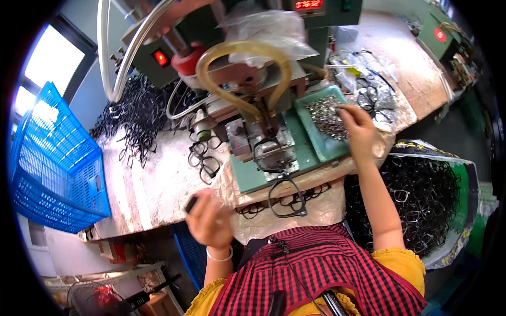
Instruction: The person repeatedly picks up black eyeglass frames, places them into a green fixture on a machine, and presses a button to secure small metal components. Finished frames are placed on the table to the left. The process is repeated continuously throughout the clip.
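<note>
My right hand (pixel 358 129) hovers at the edge of a green tray (pixel 328 151) heaped with small shiny metal parts (pixel 328 117). Its thumb and finger are pinched together, with something small and dark at the tips that I cannot make out. My left hand (pixel 210 220) is blurred in front of the bench; a black patch shows at its fingertips, and whether it grips anything is unclear. Between the hands stands a green press machine (pixel 250 176) with a black eyeglass frame (pixel 269 155) at its head. Another black eyeglass frame (pixel 287 196) hangs just below the machine's front edge.
Loose frames (pixel 203 160) lie left of the machine, and a dark heap of frames (pixel 139 108) sits behind them. A blue basket (pixel 100 181) stands far left. At the right, a large sack (pixel 466 208) holds many frames. Thick tubing (pixel 240 47) loops before the machine.
</note>
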The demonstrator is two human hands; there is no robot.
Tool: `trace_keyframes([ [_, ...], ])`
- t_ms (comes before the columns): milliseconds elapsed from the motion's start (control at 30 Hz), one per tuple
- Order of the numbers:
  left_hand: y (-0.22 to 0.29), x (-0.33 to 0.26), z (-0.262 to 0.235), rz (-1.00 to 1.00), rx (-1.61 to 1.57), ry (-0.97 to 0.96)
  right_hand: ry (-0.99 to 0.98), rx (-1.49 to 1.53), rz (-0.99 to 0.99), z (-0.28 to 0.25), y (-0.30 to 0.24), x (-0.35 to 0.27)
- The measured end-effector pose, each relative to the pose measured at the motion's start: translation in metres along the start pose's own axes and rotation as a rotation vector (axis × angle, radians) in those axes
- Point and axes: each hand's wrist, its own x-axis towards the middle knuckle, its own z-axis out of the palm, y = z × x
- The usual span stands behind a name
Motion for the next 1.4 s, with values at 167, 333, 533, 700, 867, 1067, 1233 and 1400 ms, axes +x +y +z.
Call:
trace_keyframes([
  [167, -0.082, -0.002, -0.043, -0.509, 0.235, 0.138, 0.143, 0.532, 0.334, 0.011, 0.014, -0.005],
  [333, -0.120, 0.026, -0.010, -0.304, 0.389, -0.114, -0.015, 0.402, 0.214, 0.053, 0.004, 0.009],
  [533, -0.148, 0.033, 0.047, -0.209, 0.585, -0.370, -0.075, 0.100, 0.115, 0.038, -0.014, -0.007],
  [700, -0.167, 0.002, 0.039, -0.208, 0.390, -0.428, 0.046, -0.256, -0.010, -0.019, -0.010, -0.036],
  [867, -0.151, 0.022, 0.016, -0.189, 0.338, -0.303, -0.073, -0.182, -0.037, -0.026, -0.042, -0.043],
  [1067, -0.159, 0.025, 0.033, -0.155, 0.381, -0.213, -0.256, 0.099, -0.306, 0.061, -0.085, -0.016],
  [1233, -0.127, 0.005, 0.031, -0.565, -0.267, 0.267, -0.208, 0.395, -0.006, 0.082, -0.090, -0.034],
  [1400, -0.039, 0.083, 0.023, -0.051, -0.800, 0.239, -0.329, 0.524, 0.098, 0.080, -0.098, -0.034],
])
